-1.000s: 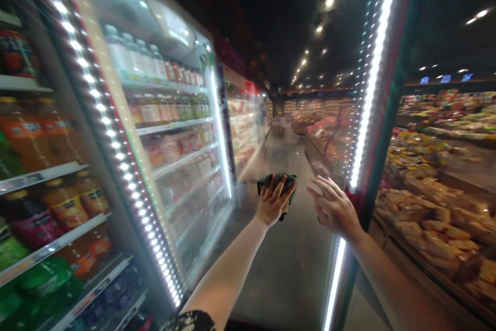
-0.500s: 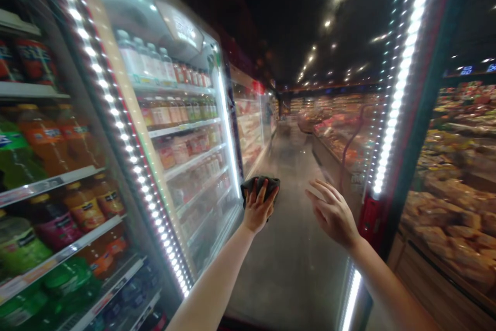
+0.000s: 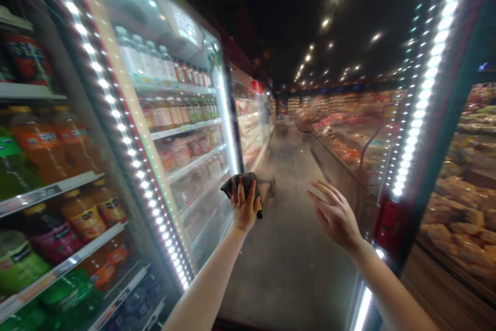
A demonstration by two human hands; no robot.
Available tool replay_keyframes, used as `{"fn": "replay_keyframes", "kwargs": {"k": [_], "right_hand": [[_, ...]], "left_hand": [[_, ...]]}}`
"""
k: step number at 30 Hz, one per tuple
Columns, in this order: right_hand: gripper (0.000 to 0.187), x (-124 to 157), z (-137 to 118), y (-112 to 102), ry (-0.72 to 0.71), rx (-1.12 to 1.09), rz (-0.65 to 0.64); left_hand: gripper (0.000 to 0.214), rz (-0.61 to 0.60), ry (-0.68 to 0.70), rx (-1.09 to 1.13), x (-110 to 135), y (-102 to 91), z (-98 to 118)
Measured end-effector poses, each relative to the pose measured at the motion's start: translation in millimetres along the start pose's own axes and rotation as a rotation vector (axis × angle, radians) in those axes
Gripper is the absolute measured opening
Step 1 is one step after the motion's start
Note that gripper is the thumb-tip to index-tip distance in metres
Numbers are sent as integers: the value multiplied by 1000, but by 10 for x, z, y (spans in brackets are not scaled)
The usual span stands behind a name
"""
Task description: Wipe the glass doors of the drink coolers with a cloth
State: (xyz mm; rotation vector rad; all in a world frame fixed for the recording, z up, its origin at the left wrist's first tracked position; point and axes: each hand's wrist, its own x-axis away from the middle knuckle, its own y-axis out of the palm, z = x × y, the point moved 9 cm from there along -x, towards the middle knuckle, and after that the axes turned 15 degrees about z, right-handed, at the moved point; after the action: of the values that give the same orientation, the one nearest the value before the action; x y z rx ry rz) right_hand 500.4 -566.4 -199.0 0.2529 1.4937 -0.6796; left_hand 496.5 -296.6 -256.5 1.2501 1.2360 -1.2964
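Note:
A dark cloth [image 3: 228, 186] lies under the fingers and palm of my left hand [image 3: 245, 209], which is pressed flat and appears to rest on a clear glass pane [image 3: 287, 248]. A small yellow and black bit shows by the cloth's lower right edge. To the right, my right hand [image 3: 335, 215] is raised with its fingers loosely apart and holds nothing. Whether its fingertips touch the glass I cannot tell. The aisle shows through the pane, between the two hands.
Shelves of soda bottles [image 3: 42, 140] stand close on the left. Beyond a bright LED strip [image 3: 134, 150] is a drinks cooler [image 3: 186, 129]. On the right, another LED strip [image 3: 426, 88] runs down a frame with a red part [image 3: 389, 222]. Packaged goods [image 3: 449, 217] lie farther right.
My left hand has slid the cloth a little to the left. The right LED strip and its frame now appear farther right. My right hand has hardly moved.

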Motion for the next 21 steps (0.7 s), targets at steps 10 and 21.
{"fn": "replay_keyframes", "kwargs": {"k": [10,21], "right_hand": [[39,-215,-303,274,-17,14,-38],[40,-269,-560,459,-26,24,-65]], "left_hand": [[62,-152,140,75,-730,24,-259],[55,-233,352,158,82,46,-4]]}}
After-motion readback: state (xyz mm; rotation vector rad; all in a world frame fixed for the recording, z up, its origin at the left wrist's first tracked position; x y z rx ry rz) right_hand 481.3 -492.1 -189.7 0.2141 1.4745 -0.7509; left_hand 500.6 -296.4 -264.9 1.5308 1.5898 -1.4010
